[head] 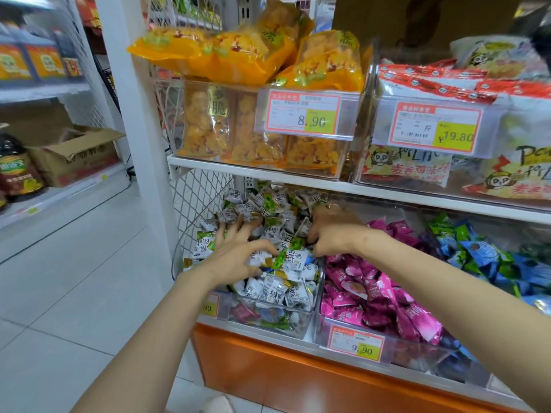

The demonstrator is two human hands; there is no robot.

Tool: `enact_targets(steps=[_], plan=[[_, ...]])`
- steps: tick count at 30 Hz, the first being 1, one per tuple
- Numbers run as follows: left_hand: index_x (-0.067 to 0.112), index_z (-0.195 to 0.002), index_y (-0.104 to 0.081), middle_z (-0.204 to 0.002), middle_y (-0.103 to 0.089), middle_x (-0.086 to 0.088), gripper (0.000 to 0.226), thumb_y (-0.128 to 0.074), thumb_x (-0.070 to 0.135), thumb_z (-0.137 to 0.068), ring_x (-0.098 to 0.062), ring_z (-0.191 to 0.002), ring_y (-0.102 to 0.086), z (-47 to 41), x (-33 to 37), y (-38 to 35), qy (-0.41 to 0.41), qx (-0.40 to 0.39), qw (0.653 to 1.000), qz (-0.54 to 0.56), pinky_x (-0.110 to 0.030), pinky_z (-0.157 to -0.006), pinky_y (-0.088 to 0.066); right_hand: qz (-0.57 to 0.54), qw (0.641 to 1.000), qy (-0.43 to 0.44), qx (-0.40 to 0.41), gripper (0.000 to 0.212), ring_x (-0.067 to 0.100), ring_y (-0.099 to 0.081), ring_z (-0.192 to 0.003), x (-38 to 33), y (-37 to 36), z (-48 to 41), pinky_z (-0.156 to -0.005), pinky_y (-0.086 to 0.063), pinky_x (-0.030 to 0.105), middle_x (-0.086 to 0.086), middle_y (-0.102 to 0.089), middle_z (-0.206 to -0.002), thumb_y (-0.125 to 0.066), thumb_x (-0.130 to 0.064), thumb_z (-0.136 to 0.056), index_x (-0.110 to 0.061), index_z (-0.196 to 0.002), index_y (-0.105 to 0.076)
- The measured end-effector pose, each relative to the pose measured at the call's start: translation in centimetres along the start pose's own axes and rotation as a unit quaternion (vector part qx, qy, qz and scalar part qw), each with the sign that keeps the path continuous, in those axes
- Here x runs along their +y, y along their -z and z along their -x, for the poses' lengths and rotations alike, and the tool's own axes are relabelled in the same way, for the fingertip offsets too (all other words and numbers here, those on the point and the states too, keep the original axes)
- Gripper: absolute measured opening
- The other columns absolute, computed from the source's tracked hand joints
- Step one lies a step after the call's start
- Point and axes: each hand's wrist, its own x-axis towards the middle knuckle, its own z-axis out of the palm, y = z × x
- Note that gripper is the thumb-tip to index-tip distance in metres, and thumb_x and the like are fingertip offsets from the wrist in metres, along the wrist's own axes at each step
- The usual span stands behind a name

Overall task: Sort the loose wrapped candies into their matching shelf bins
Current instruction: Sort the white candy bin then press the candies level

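Both forearms extended into white-candy bin (269, 321): left hand (235, 254) fingers splayed; right hand (333, 231) fingers curled, grasp unclear.

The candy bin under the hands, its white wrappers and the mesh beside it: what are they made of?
Candy bin: clear, glossy hard plastic, likely acrylic; candies show through its front wall.
White wrappers: thin shiny film, perhaps foil-lined, with silvery crimped ends.
Mesh: apparently white-coated metal wire in a diamond lattice.
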Motion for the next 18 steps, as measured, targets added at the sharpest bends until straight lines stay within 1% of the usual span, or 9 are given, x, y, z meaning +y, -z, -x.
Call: enact_targets(steps=[1, 3, 4, 7, 9, 11, 14, 16, 18], plan=[[0.048, -0.119, -0.050, -0.157, 0.004, 0.008, 0.042, -0.065, 0.031, -0.084, -0.025, -0.143, 0.017, 0.1, 0.0, 0.2, 0.002, -0.012, 1.000, -0.005, -0.048, -0.112, 0.016, 0.015, 1.000, -0.001, -0.006, 0.040, 0.021, -0.050, -0.101, -0.2, 0.0, -0.1, -0.084, -0.045, 0.034, -0.002, -0.045, -0.115, -0.066, -0.035, -0.075, -0.017, -0.111, -0.064], [0.044, -0.118, -0.052, -0.157, 0.003, 0.008, 0.040, -0.067, 0.031, -0.082, -0.025, -0.143, 0.016, 0.1, 0.1, 0.1, 0.008, -0.010, 1.000, -0.026, -0.049, -0.112, 0.014, 0.057, 0.998, 0.014, 0.001, 0.027, 0.023, -0.047, -0.106, -0.4, -0.2, -0.2, -0.098, -0.036, 0.041, 0.000, -0.042, -0.116, -0.066, -0.032, -0.078, -0.015, -0.099, -0.067], [0.042, -0.116, -0.053, -0.157, 0.001, 0.008, 0.037, -0.066, 0.031, -0.082, -0.026, -0.143, 0.014, 0.1, 0.3, 0.0, 0.010, 0.003, 0.999, -0.036, -0.050, -0.113, 0.012, 0.059, 0.998, 0.016, 0.017, 0.021, 0.023, -0.046, -0.107, -0.5, -0.3, -0.1, -0.101, -0.031, 0.043, 0.000, -0.044, -0.116, -0.066, -0.029, -0.080, -0.014, -0.095, -0.068], [0.036, -0.109, -0.058, -0.156, -0.010, 0.008, 0.025, -0.062, 0.033, -0.085, -0.026, -0.144, 0.005, 0.0, 0.8, -0.3, 0.011, 0.050, 0.998, -0.038, -0.053, -0.115, 0.002, 0.029, 0.998, 0.002, 0.058, 0.013, 0.022, -0.044, -0.110, -0.6, -0.8, -0.1, -0.103, -0.026, 0.040, 0.000, -0.048, -0.114, -0.068, -0.022, -0.080, -0.014, -0.090, -0.067], [0.033, -0.107, -0.060, -0.154, -0.019, 0.007, 0.021, -0.060, 0.035, -0.087, -0.025, -0.143, -0.007, -0.2, 0.7, -0.3, 0.017, 0.069, 0.997, -0.028, -0.049, -0.115, -0.006, 0.003, 0.998, 0.001, 0.063, 0.013, 0.021, -0.044, -0.111, -0.4, -0.8, 0.3, -0.103, -0.025, 0.039, -0.002, -0.049, -0.113, -0.069, -0.026, -0.079, -0.018, -0.089, -0.069], [0.031, -0.105, -0.063, -0.150, -0.029, 0.005, 0.018, -0.059, 0.036, -0.087, -0.023, -0.138, -0.019, -0.3, 0.5, -0.2, 0.028, 0.101, 0.995, 0.000, -0.041, -0.113, -0.015, -0.033, 0.997, 0.006, 0.076, 0.014, 0.020, -0.045, -0.110, -0.1, -0.5, 0.9, -0.104, -0.026, 0.039, -0.003, -0.050, -0.114, -0.069, -0.034, -0.080, -0.021, -0.086, -0.071], [0.026, -0.102, -0.066, -0.143, -0.039, 0.004, 0.020, -0.061, 0.038, -0.087, -0.024, -0.130, -0.032, -0.6, 0.4, -0.1, 0.045, 0.142, 0.987, 0.065, -0.037, -0.106, -0.026, -0.098, 0.989, -0.004, 0.112, 0.013, 0.020, -0.048, -0.109, 0.4, -0.1, 1.6, -0.097, -0.034, 0.034, -0.006, -0.055, -0.113, -0.069, -0.036, -0.081, -0.024, -0.084, -0.070], [0.021, -0.101, -0.067, -0.139, -0.045, 0.002, 0.027, -0.061, 0.042, -0.085, -0.026, -0.127, -0.036, -0.8, 0.6, 0.0, 0.064, 0.152, 0.981, 0.097, -0.036, -0.103, -0.030, -0.158, 0.979, -0.031, 0.124, 0.010, 0.017, -0.051, -0.103, 0.9, 0.0, 1.7, -0.088, -0.040, 0.030, -0.009, -0.059, -0.104, -0.071, -0.035, -0.079, -0.028, -0.077, -0.064], [0.021, -0.099, -0.066, -0.134, -0.049, 0.001, 0.027, -0.062, 0.043, -0.085, -0.026, -0.123, -0.040, -1.0, 0.9, 0.1, 0.085, 0.159, 0.975, 0.131, -0.037, -0.099, -0.034, -0.224, 0.966, -0.056, 0.114, 0.017, 0.014, -0.056, -0.086, 1.3, 0.0, 1.8, -0.068, -0.043, 0.023, -0.011, -0.060, -0.091, -0.071, -0.032, -0.080, -0.032, -0.070, -0.058]])
